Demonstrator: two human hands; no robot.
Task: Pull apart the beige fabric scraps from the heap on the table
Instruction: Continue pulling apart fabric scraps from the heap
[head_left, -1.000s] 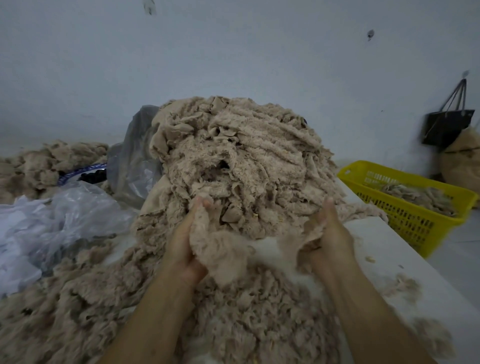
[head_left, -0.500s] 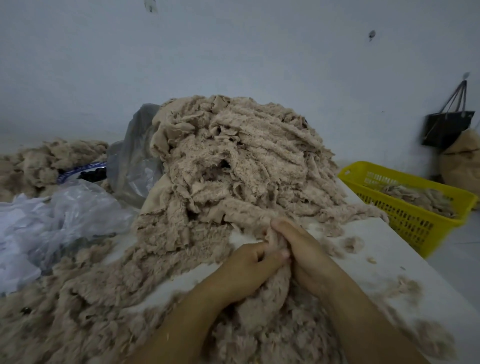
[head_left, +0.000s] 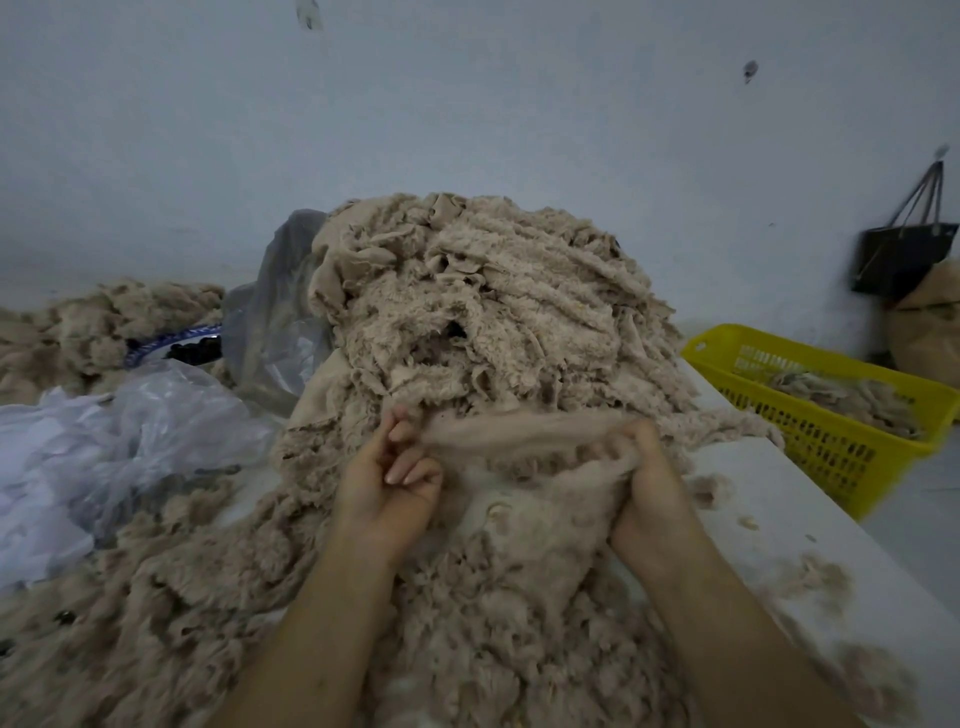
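A: Grip state?
B: Left hand (head_left: 387, 480) is pinching one end of a beige fleece strip (head_left: 519, 428). Right hand (head_left: 644, 488) is clutching the other end plus a bunch of scrap. The strip is stretching between them.
A: Obstructions?
B: The tall scrap heap (head_left: 483, 312) is rising directly behind the grip, hiding the table (head_left: 779, 499) beyond.
A: Surroundings?
B: Crumpled clear plastic (head_left: 130, 431) is lying left of the left hand, with a grey bag (head_left: 275, 322) behind it. A yellow basket (head_left: 831, 452) is holding scraps right of the right hand.
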